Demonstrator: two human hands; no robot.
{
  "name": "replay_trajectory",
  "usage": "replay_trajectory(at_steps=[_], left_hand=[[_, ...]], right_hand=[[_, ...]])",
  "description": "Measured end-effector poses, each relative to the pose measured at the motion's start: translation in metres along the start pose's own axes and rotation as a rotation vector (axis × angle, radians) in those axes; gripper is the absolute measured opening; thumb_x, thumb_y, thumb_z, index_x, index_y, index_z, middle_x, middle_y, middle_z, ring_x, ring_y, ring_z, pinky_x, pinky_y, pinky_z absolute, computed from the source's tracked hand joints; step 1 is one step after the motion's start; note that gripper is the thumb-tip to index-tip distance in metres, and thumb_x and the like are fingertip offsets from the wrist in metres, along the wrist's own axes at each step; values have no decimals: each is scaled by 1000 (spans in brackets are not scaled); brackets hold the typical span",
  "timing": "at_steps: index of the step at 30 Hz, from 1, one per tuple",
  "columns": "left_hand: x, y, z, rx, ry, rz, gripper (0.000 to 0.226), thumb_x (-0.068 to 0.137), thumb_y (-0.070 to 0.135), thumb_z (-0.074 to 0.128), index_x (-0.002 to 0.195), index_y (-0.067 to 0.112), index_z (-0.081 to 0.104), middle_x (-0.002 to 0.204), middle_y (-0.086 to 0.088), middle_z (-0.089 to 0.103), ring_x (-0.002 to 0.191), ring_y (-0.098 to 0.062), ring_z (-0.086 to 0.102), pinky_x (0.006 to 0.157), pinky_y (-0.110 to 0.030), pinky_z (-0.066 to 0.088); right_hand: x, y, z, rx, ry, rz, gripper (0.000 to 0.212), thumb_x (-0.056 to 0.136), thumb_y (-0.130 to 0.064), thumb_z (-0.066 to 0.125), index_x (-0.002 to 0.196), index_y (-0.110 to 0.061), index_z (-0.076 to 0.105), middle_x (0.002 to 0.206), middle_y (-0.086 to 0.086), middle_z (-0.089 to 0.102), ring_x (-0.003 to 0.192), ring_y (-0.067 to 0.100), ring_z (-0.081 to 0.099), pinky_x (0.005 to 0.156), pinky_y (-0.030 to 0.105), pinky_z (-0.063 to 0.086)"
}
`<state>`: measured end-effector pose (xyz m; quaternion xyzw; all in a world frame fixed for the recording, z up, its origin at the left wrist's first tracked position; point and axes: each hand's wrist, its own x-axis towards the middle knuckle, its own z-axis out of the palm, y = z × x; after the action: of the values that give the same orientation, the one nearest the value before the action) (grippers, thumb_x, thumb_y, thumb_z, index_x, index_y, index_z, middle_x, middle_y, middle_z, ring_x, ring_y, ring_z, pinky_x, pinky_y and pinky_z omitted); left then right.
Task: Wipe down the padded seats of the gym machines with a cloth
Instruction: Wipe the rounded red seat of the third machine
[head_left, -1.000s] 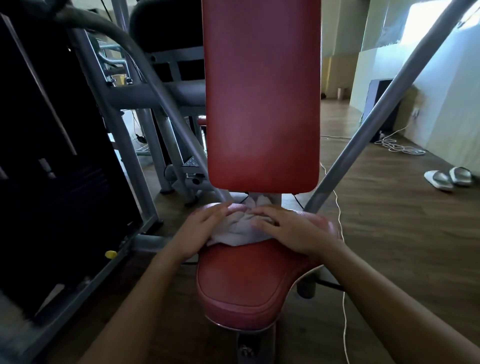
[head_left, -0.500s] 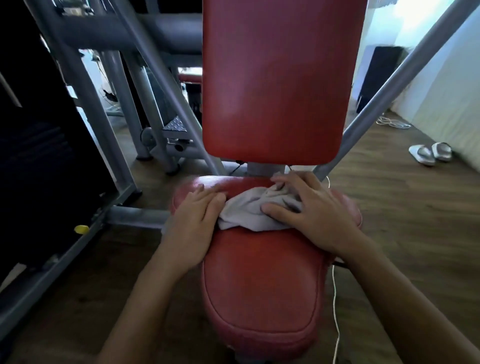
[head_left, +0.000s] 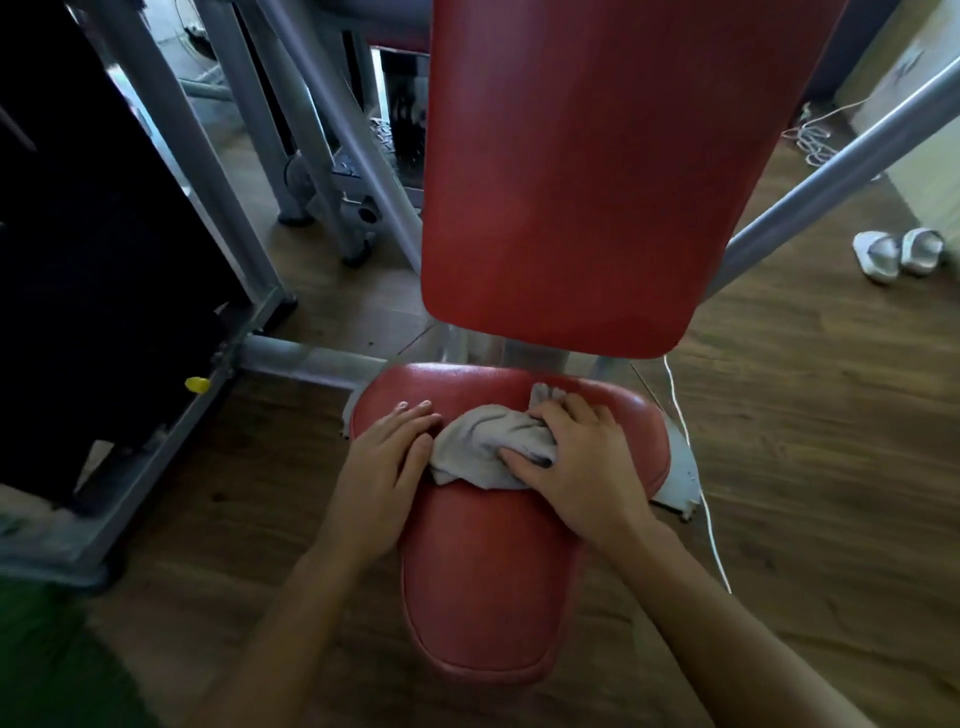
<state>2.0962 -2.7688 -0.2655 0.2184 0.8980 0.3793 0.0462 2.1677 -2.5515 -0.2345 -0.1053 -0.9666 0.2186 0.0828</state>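
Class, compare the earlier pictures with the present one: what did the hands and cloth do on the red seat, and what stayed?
The left hand slid off the cloth to lie flat on the seat beside it. The right hand, flat before, now curls round the cloth, bunching it. The cloth stays at the seat's rear, below the backrest.

Red padded seat (head_left: 483, 587) and matching red backrest (head_left: 571, 182), with a pale grey cloth (head_left: 483, 447) on the seat. The machine's frame tubes (head_left: 831, 171) are silver-grey; the floor (head_left: 805, 467) is brown wood-grain. Also seen: white slippers (head_left: 898, 252), a white cord (head_left: 696, 467), a yellow knob (head_left: 197, 384), a black panel (head_left: 78, 234), a green mat (head_left: 41, 665).
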Motion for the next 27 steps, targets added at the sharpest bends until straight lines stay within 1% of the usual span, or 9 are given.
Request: replay_trajectory(at_steps=[3,5,7,8,10,15,18,22,27], left_hand=[[4,17,-9,59,-65,-84,40,103,37,43,137,23,60,149,6,51,144,-9,37,121,-41,33],[8,32,-16,98,-94,-118,30,102,29,51,128,23,66,141,5,59,136,-12,48,114,-39,40],[13,48,-26,40,-82,-177,17,100,25,55,109,26,69,112,5,71,105,-10,65,92,-35,53],[16,57,-32,-6,-63,-211,13,100,23,56,102,26,68,98,6,71,90,-8,67,81,-32,56],[21,75,-43,-39,-7,-229,12,99,19,58,100,23,68,90,7,71,80,-6,68,72,-27,58],[21,141,-84,34,70,-114,14,95,21,63,106,23,72,96,11,71,87,-4,65,83,-32,57],[15,196,-118,66,87,-28,17,95,24,64,109,22,72,101,11,71,91,-4,65,84,-35,58],[8,275,-165,80,124,55,17,94,23,64,108,21,72,102,10,70,91,-4,64,83,-30,58],[11,352,-215,110,139,141,13,95,28,63,105,27,71,96,18,67,89,-2,62,79,-26,55]], right_hand=[[-1,-6,-16,60,-82,50,52,82,-51,56,122,-18,65,115,3,67,96,27,62,87,41,51],[1,-8,-30,144,-120,89,43,84,-36,62,120,-14,67,110,5,70,97,26,65,87,38,52],[6,-11,-47,203,-147,115,40,82,-35,55,113,-15,69,102,2,72,92,20,67,82,38,54],[8,-12,-56,213,-164,126,38,81,-34,53,110,-15,69,100,-1,72,90,16,67,81,39,55],[11,-13,-74,233,-159,140,32,82,-27,59,109,-14,69,97,-2,71,87,13,64,84,41,56],[3,-18,-148,273,-74,97,43,82,-21,68,124,-23,65,107,-9,72,98,9,66,90,29,53],[-8,-25,-209,340,-8,72,49,83,-24,71,131,-24,62,112,-12,71,103,6,66,91,33,56],[-21,-41,-297,378,99,46,51,83,-19,75,131,-28,61,108,-12,71,96,4,68,84,28,59],[-29,-65,-389,319,152,30,48,81,-17,76,124,-36,64,105,-16,70,97,3,67,83,32,58]])
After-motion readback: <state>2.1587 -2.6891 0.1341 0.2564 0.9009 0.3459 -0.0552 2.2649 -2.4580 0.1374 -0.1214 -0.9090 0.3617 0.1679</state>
